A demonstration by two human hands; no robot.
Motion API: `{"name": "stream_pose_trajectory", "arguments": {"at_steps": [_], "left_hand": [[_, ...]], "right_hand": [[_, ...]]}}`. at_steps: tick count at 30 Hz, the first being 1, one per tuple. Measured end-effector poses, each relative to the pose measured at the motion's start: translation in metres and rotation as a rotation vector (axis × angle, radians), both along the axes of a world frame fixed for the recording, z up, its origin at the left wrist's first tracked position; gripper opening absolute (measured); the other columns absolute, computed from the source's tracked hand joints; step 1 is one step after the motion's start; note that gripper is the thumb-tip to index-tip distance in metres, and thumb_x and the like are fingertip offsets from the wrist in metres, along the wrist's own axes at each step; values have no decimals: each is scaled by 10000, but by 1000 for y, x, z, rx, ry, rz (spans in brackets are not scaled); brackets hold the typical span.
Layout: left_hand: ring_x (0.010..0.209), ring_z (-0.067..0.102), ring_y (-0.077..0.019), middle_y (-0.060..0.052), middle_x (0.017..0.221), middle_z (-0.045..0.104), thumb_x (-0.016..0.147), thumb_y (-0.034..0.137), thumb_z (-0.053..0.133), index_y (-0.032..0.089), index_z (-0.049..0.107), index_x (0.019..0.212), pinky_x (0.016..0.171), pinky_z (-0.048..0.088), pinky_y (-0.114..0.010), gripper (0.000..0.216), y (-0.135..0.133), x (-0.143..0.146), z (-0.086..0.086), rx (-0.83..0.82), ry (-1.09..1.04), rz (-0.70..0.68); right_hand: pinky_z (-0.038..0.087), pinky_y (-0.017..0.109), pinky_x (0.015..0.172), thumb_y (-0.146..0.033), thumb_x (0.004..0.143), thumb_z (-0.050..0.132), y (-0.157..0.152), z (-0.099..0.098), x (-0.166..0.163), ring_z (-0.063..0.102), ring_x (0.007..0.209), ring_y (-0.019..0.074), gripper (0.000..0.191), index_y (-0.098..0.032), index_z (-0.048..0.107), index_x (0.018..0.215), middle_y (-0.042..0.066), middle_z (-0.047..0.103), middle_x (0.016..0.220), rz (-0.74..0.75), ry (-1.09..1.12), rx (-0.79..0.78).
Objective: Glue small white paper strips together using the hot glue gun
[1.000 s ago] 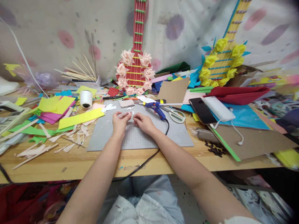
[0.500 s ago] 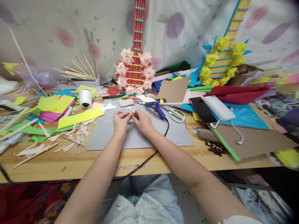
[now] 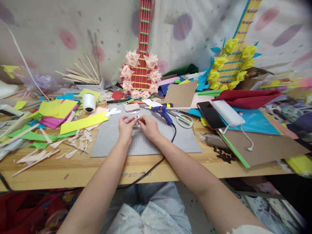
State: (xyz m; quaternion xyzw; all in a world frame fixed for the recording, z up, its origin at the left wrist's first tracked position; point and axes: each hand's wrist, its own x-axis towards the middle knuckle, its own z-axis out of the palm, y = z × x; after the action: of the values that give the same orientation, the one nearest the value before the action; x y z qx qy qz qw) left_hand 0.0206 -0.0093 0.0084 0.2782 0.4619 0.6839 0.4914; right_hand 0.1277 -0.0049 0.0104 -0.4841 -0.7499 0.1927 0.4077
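My left hand (image 3: 126, 127) and my right hand (image 3: 148, 126) meet fingertip to fingertip over the far half of the grey cutting mat (image 3: 109, 143), and between them I pinch a small white paper piece (image 3: 137, 117); both hands are closed on it with thumb and forefinger, the other fingers curled loosely, and the piece is too small for me to tell its shape. It sits just above the mat, between my two thumbs. Just beyond my right hand lies the blue glue gun (image 3: 162, 112), its nozzle pointing left, and its black cord (image 3: 151, 168) passes under my right forearm and drops over the near edge of the wooden table (image 3: 80, 169). To the right of the glue gun lie the scissors (image 3: 182, 120), and further right a dark phone (image 3: 211, 115) lies just beside a white power bank (image 3: 227, 112). To the left of my left hand a long yellow paper strip (image 3: 83, 123) overlaps the mat's corner, with pale paper scraps (image 3: 48, 151) scattered nearer to me on that side. Beyond the strip stands a white thread spool (image 3: 89, 102). Straight ahead of both hands, a red paper guitar (image 3: 141, 70) ringed with pink paper flowers leans on the wall, and well off to the right leans a second guitar with yellow flowers (image 3: 231, 63).
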Motion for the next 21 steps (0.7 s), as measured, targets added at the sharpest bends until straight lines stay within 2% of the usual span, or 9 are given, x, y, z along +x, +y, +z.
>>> {"name": "stream_pose_trajectory", "arguments": {"at_steps": [4,7,9,11,14,21], "left_hand": [[774,642,-144,-39,805,683,546,125,710,195,373,860,768,469,-307,466,-2,0,5,29,-72,-107],[795,634,-146,-54,843,670,616,203,655,185,409,840,733,471,-283,333,-2,-2,8,29,-146,-138],[708,623,-115,-27,783,649,645,243,627,180,431,809,699,472,-259,263,0,-5,8,1,-149,-65],[558,570,-70,32,651,590,614,227,657,177,453,784,650,471,-232,269,2,-9,6,-23,-74,71],[472,517,-56,52,563,531,563,226,701,150,525,731,590,470,-225,255,5,-13,3,-18,74,137],[597,603,-110,-24,656,632,513,192,733,109,639,777,704,500,-302,293,3,-14,3,-13,39,22]], "right_hand": [[412,238,631,-262,767,513,2,-2,1,555,647,110,105,-184,582,784,-9,626,713,89,184,-160],[411,222,561,-309,732,549,2,-2,0,523,546,84,136,-173,556,734,-27,594,640,175,386,-354],[406,213,524,-334,702,580,2,0,2,502,496,70,175,-165,535,705,-28,584,610,235,522,-508],[404,208,511,-355,665,619,3,2,5,495,482,61,218,-159,529,694,-21,590,612,272,631,-626],[405,203,509,-381,619,665,4,4,10,492,487,55,271,-154,534,686,-16,596,628,306,750,-721],[403,196,488,-355,594,708,9,-2,15,467,478,48,277,-145,547,677,-27,581,612,374,888,-833]]}}
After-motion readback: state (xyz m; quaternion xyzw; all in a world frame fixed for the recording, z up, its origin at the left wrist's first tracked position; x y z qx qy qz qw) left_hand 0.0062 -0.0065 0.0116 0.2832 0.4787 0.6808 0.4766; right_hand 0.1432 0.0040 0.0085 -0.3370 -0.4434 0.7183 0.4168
